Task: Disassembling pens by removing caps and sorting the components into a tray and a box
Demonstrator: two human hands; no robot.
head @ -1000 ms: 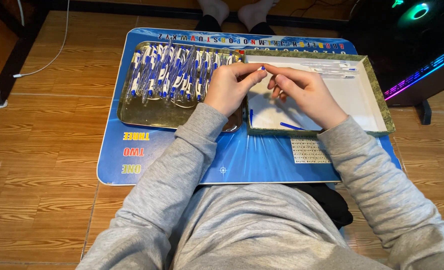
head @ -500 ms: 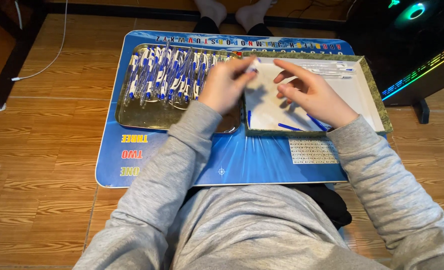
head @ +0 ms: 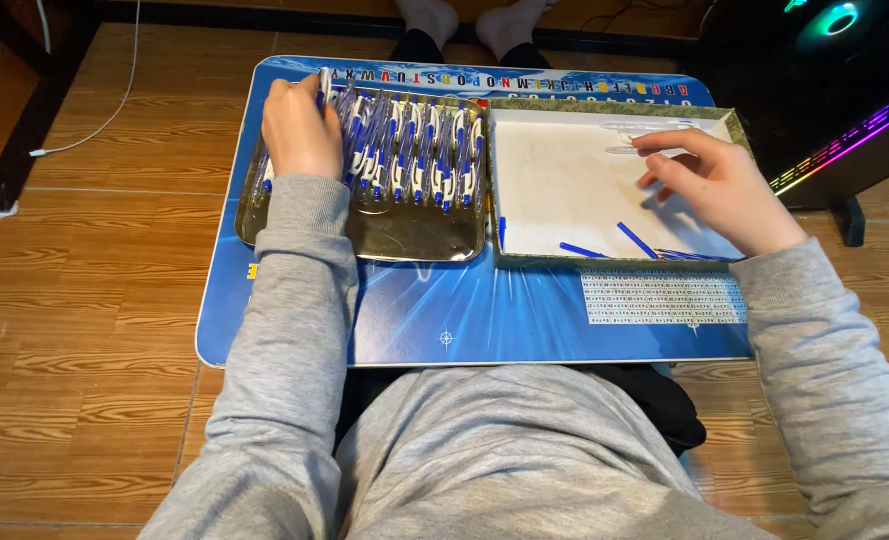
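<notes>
Left hand [head: 302,125]: holds pen [head: 323,85] at gold tray [head: 414,235] far-left edge. Right hand [head: 716,185]: fingers loosely spread, empty, over white tray [head: 554,170]'s roomy right side.

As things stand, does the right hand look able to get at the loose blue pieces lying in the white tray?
Probably yes: the right hand hovers inside the white tray, and the blue pieces lie uncovered just beneath it.
</notes>
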